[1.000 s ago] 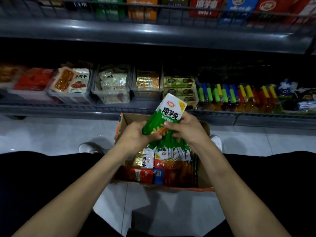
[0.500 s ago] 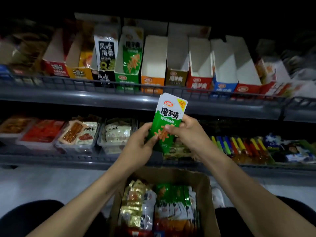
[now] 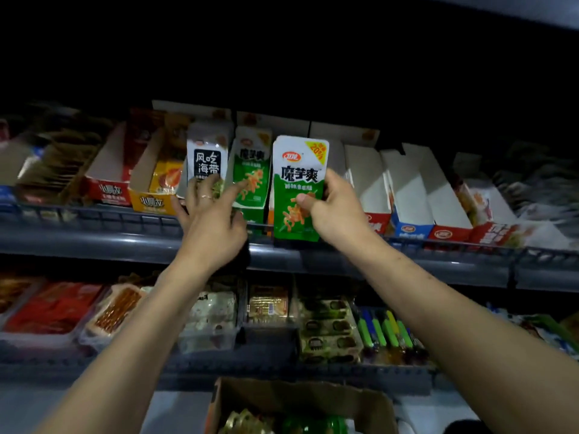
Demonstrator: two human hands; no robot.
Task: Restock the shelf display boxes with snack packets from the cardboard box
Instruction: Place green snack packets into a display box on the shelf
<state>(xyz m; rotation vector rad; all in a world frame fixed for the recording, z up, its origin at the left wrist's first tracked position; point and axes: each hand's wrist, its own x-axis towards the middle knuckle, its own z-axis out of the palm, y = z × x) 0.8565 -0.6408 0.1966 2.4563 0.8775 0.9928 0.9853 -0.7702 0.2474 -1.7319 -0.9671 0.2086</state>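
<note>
One right hand (image 3: 336, 211) pinching green packet (image 3: 297, 189), seemingly upright

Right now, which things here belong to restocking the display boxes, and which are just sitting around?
Part of the job:
green packet, gripped by the right hand
left hand, reaching to the green display box
cardboard box below

Just sitting around:
black-and-white packet
yellow box
lower shelf trays
</note>
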